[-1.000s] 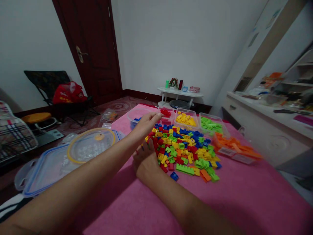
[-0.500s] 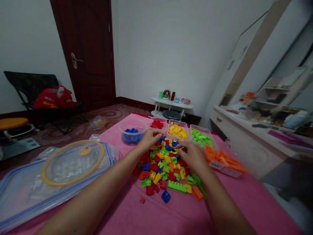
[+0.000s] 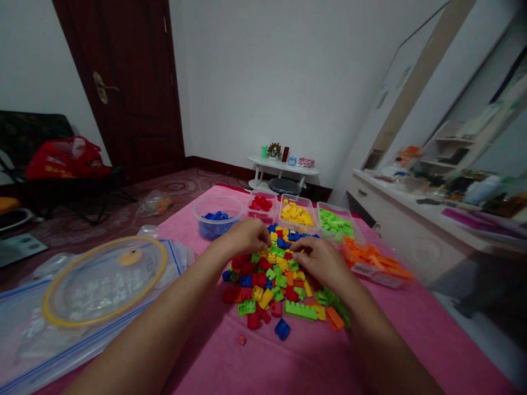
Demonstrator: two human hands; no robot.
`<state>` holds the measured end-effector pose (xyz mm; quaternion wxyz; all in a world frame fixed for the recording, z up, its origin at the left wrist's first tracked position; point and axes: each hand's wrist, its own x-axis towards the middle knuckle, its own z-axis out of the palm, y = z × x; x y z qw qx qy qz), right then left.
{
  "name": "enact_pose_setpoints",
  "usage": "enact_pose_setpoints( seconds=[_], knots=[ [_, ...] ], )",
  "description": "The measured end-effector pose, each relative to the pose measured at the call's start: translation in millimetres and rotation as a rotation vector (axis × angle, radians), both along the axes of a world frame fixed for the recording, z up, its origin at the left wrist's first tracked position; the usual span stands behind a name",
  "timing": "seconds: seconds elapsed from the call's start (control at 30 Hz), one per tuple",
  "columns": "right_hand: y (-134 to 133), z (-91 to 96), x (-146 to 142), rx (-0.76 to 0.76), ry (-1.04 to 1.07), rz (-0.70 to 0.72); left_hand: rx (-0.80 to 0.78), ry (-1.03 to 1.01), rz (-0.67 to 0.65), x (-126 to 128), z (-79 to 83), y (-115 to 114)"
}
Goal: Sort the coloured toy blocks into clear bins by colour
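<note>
A heap of small bricks (image 3: 280,285) in red, blue, yellow, green and orange lies on the pink cloth (image 3: 288,356). My left hand (image 3: 247,237) rests on the heap's far left part, fingers curled down into the bricks. My right hand (image 3: 321,262) lies on the heap's right part, fingers curled and tips pressed among the bricks. What either hand pinches is hidden. Behind the heap stand a round tub of blue bricks (image 3: 218,217), a box of red bricks (image 3: 262,205), a box of yellow bricks (image 3: 297,213) and a box of green bricks (image 3: 335,222).
An orange-brick box (image 3: 373,262) sits at the right. Clear lids, one round with a yellow rim (image 3: 102,280), lie at the left. A white cabinet (image 3: 415,230) runs along the right. A small white table (image 3: 284,170), a dark door (image 3: 123,82) and a chair with a red bag (image 3: 61,159) stand behind.
My left hand came back from the red box to the heap. My right hand moved from the heap's near left edge to its right side. The view swung left and down.
</note>
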<state>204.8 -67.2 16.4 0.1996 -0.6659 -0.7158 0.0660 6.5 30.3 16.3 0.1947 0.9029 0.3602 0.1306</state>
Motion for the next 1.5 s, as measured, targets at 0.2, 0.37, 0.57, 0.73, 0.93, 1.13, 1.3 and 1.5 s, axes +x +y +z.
enact_pose_setpoints(
  seconds=[0.2, 0.37, 0.57, 0.73, 0.93, 1.13, 1.3, 1.5],
  knots=[
    [-8, -9.4, -14, -0.089, -0.203, 0.068, 0.074, 0.181, 0.019, 6, -3.4, -13],
    [-11, -8.4, -20, -0.087, -0.309, 0.025, 0.107, 0.237, 0.062, 15, -0.3, -29],
    [-8, -3.9, -25, 0.006, -0.299, 0.024, 0.070, 0.060, 0.107, 14, -5.0, -25],
    [-4, -9.7, -24, 0.054, -0.219, -0.082, -0.133, -0.138, 0.104, 5, -0.8, -13],
    [-5, -19.2, -30, 0.058, -0.353, 0.089, -0.698, -0.467, 0.155, 6, 7.8, -15],
    [-4, -23.9, -32, 0.055, -0.392, 0.067, -0.860, -0.566, 0.206, 7, 4.0, -16],
    [0, -17.4, -17, 0.038, -0.198, -0.012, -0.865, -0.539, 0.225, 9, -1.6, -14],
    [1, -3.9, -7, -0.015, -0.049, 0.010, -0.803, -0.536, 0.289, 13, -0.6, -14]
  ],
)
